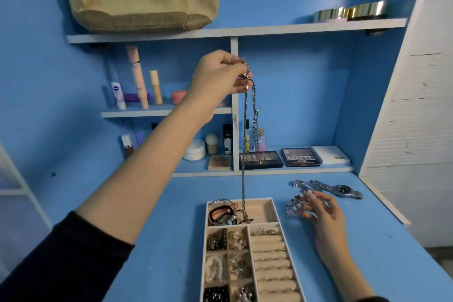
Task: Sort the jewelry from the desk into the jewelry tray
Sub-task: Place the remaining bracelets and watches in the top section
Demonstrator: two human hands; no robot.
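Dangling below left grip (220,76), chain (243,179) end apparently touches tray (261,211)

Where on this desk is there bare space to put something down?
Bare desk left of the jewelry tray, and the near right corner beyond the right hand. Crowded: between tray and watch, where bracelets lie; the tray's small compartments are full.
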